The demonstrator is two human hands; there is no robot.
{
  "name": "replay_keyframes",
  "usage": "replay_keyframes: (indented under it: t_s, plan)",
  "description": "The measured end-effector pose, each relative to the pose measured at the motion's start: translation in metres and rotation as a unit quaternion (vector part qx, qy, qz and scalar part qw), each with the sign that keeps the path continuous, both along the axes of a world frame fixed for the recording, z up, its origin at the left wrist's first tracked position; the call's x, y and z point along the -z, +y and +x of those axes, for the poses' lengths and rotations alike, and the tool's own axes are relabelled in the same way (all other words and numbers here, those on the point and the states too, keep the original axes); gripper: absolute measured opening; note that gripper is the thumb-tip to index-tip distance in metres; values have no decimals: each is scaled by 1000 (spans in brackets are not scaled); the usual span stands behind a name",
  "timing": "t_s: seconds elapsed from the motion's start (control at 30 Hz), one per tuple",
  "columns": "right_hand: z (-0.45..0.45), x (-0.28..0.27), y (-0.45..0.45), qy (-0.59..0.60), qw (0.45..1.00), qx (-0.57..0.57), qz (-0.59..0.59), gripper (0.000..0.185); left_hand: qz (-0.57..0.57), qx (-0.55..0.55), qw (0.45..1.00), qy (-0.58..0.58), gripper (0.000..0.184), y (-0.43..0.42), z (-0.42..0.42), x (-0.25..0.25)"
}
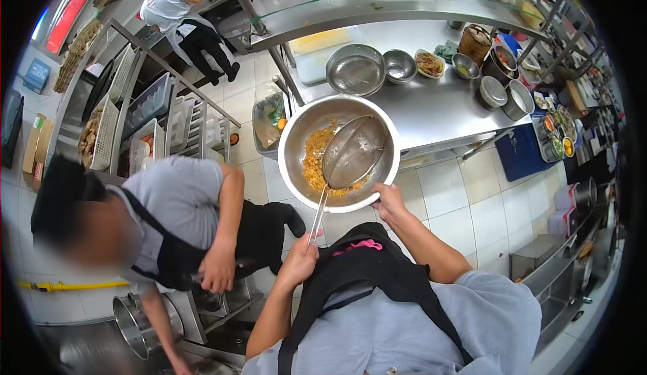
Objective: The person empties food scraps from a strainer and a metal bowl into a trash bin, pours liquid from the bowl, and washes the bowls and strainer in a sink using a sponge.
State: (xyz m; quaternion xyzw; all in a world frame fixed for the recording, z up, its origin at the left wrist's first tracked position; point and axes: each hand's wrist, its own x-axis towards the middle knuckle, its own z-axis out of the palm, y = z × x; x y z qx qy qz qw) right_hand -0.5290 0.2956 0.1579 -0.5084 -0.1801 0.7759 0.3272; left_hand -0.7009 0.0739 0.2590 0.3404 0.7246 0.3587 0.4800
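Note:
A large metal bowl point(294, 122) is held out in front of my body, its rim gripped at the lower right by my right hand point(389, 202). Inside lie golden-brown fried crumbs point(314, 159), mostly on the left side. My left hand point(300, 259) is closed around the long wire handle of a round mesh strainer point(355, 151). The strainer's basket rests in or just over the bowl and hides part of the crumbs; whether it touches the bottom I cannot tell. The fingers of my right hand under the rim are partly hidden.
Ahead stands a steel counter point(431, 115) with metal bowls point(356, 69), pots and a bamboo steamer point(475, 42) under a steel shelf point(377, 7). One co-worker point(175, 220) bends close at my left; another person point(176, 17) stands farther back. A bin point(269, 122) is beside the counter.

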Motion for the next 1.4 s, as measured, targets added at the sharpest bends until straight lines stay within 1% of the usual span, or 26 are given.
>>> replay_keyframes:
  t_s: [0.03, 0.07, 0.1, 0.17, 0.3, 0.37, 0.43, 0.47, 0.5, 0.57, 0.63, 0.7, 0.77, 0.8, 0.83, 0.9, 0.93, 1.0, 1.03, 1.1, 1.13, 1.2, 1.3, 1.33, 1.37, 1.4]
  plan:
    - [-1, 2, 0, 0, 1000, 0, -1, 34, -43, 29, 998, 18, 35, -3, 0, -1]
    - [-1, 3, 0, 6, 1000, 11, -5, 34, -14, 54, 988, 145, 35, -8, -3, 13]
    - [-3, 3, 1, 12, 1000, 22, -8, 35, -14, 53, 988, 145, 35, -5, -2, 5]
    - [-3, 6, 5, 20, 999, 25, -7, 35, -70, 16, 967, 245, 33, 7, 2, -18]
    - [-8, 20, 18, 44, 998, 34, -8, 35, 12, -9, 968, 249, 32, 16, 0, -27]
    - [-12, 24, 23, 38, 999, 36, -11, 35, -10, 8, 974, 227, 32, 19, 3, -27]
    - [-18, 33, 31, 36, 999, 36, -13, 35, -51, 60, 988, 133, 32, 22, 5, -12]
    - [-21, 45, 32, 48, 997, 47, -30, 36, 54, 78, 966, 239, 32, 18, 4, 20]
    - [-23, 55, 32, 60, 995, 59, -49, 36, 55, 79, 965, 243, 32, 25, 4, 29]
    - [-30, 67, 31, 78, 993, 73, -44, 36, -18, 16, 942, 335, 34, 47, 3, 33]
    - [-33, 58, 26, 96, 990, 92, -38, 36, -52, -1, 943, 328, 36, 61, -5, 25]
    - [-35, 49, 27, 112, 985, 120, -54, 34, 28, -27, 944, 327, 36, 69, -15, 21]
    - [-34, 56, 24, 102, 988, 105, -53, 34, 24, -9, 947, 321, 37, 70, -11, 26]
    - [-36, 62, 23, 106, 988, 91, -61, 34, 5, 18, 973, 231, 37, 67, -12, 46]
    - [-37, 61, 22, 110, 988, 80, -66, 33, -12, 49, 989, 141, 37, 74, -7, 42]
    - [-40, 59, 15, 111, 987, 97, -67, 31, -139, -18, 989, 41, 36, 91, 22, 20]
    - [-42, 67, 13, 102, 989, 88, -63, 30, -70, -11, 989, 128, 37, 90, 13, 57]
    - [-42, 73, 15, 96, 989, 97, -56, 29, -7, -30, 967, 253, 37, 95, -1, 94]
    - [-42, 67, 11, 99, 989, 91, -60, 30, -1, -15, 967, 255, 37, 101, -2, 76]
    - [-42, 60, 13, 104, 988, 97, -65, 30, -26, -48, 955, 292, 35, 103, -4, 37]
    - [-42, 60, 13, 111, 987, 99, -61, 28, -25, -37, 955, 293, 35, 100, -9, 32]
    - [-44, 63, 14, 130, 983, 117, -61, 27, -34, -1, 986, 164, 34, 84, -20, 35]
    - [-41, 50, 19, 123, 981, 125, -79, 28, -40, 76, 974, 210, 33, 69, -33, 56]
    - [-40, 50, 21, 126, 981, 128, -79, 28, 75, 137, 900, 406, 32, 59, -69, 103]
    - [-37, 52, 23, 122, 983, 121, -70, 29, 75, 139, 899, 408, 32, 61, -79, 94]
    - [-35, 54, 26, 118, 985, 112, -61, 30, 18, 57, 962, 266, 31, 64, -84, 74]
